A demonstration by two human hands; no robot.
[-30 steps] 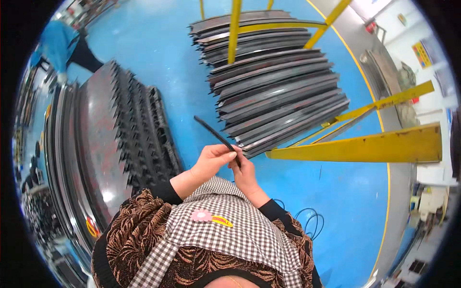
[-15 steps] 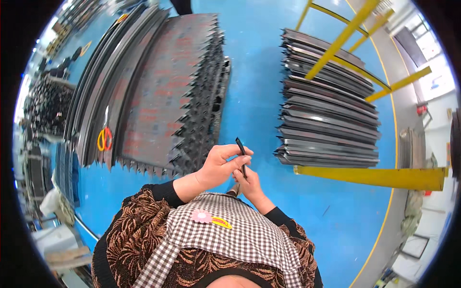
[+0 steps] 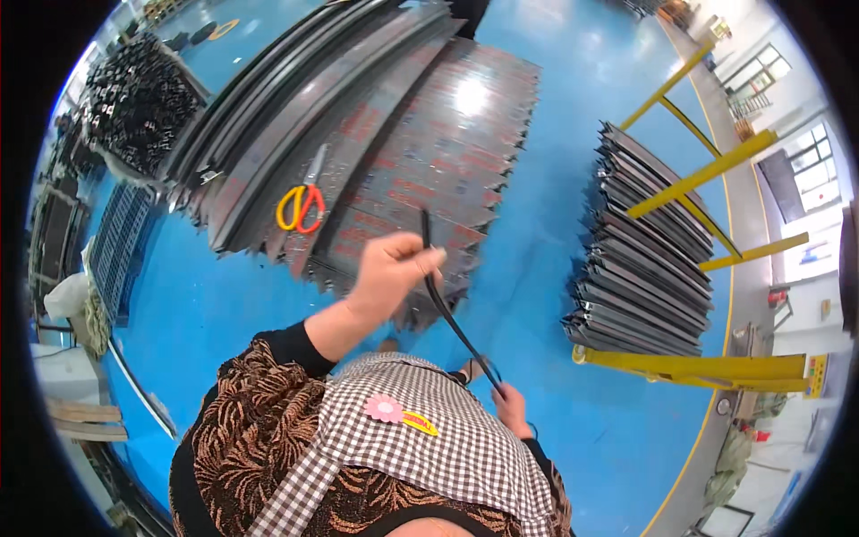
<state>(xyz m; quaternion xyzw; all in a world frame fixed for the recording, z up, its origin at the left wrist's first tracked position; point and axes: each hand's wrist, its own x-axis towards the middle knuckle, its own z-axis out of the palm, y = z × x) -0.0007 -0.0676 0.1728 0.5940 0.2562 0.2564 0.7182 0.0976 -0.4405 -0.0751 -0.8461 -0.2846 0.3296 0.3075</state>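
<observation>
A thin, flexible black strip (image 3: 455, 328) runs slantwise between my two hands in front of my checked apron. My left hand (image 3: 390, 276) pinches it near its upper end, which sticks up past the thumb. Lower and to the right, my right hand (image 3: 513, 412) is closed around the strip farther down. Beyond my left hand lies a stack of long grey metal panels (image 3: 429, 148) with jagged ends. Scissors (image 3: 310, 187) with one yellow and one red-orange handle loop rest on those panels, left of my left hand.
To the right, dark metal profiles (image 3: 640, 277) are piled by a yellow metal frame (image 3: 693, 365), whose bars jut out over them. A heap of black parts (image 3: 139, 103) stands at the far left, with a dark grid-like rack (image 3: 125, 246) nearer. The floor (image 3: 528, 277) is blue.
My hands, close together before, have moved apart: the right went down and to the right, stretching out a longer length of strip. The view has turned, so the stacks sit farther right.
</observation>
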